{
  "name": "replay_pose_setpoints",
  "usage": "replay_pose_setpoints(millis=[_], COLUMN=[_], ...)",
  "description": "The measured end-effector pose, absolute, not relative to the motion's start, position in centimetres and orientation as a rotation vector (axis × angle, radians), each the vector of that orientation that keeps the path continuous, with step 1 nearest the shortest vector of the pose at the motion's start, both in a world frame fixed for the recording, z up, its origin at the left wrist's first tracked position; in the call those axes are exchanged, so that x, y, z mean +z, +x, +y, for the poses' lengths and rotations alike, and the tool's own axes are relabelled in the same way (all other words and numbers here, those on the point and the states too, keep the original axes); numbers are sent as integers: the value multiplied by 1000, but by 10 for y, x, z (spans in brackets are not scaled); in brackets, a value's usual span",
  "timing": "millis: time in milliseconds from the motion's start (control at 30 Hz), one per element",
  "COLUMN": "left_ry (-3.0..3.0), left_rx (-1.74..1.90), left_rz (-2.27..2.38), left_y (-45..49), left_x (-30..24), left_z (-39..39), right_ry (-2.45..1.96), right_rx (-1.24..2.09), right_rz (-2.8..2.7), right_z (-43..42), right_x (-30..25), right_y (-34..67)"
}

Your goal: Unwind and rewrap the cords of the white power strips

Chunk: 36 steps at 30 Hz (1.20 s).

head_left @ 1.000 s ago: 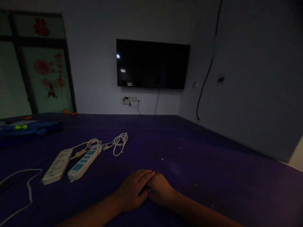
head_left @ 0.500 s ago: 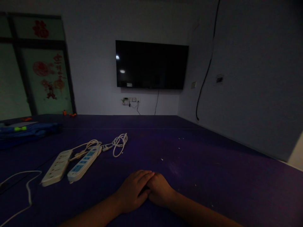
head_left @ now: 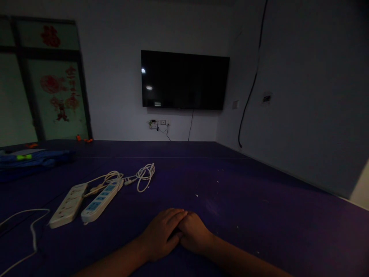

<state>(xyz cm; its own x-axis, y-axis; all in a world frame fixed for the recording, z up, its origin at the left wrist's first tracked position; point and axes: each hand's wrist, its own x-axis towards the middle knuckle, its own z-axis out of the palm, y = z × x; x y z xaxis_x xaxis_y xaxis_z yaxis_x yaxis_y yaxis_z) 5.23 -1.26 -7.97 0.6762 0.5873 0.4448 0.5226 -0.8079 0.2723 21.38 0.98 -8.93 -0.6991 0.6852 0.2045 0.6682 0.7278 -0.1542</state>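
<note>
Both hands rest together on the dark purple surface (head_left: 230, 200) near its front edge. My left hand (head_left: 160, 235) lies flat, its fingers stretched over the fingers of my right hand (head_left: 195, 233). My right hand's fingers are hidden under the left, and neither hand shows anything in it. Nearest to them, to the left, lie two power strips side by side: a plain white one (head_left: 68, 205) and one with blue sockets (head_left: 100, 196). Their white cords run back to a coiled bundle (head_left: 145, 174).
A loose white cable (head_left: 31, 227) curls at the left edge. A blue object (head_left: 31, 159) lies at the far left. A dark TV (head_left: 184, 80) hangs on the back wall above wall sockets (head_left: 160, 122). A glass door (head_left: 57, 92) bears red decorations. The room is dim.
</note>
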Motion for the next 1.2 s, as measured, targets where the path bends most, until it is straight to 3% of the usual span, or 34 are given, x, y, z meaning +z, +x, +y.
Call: replay_pose_setpoints(millis=[1200], left_ry=[2764], left_rx=[781], left_rz=[936], left_y=[52], left_x=[-80], left_z=[-12], right_ry=[-1082], right_rx=[68], right_rz=[-2688], right_z=[14], right_x=[-95], right_y=[214])
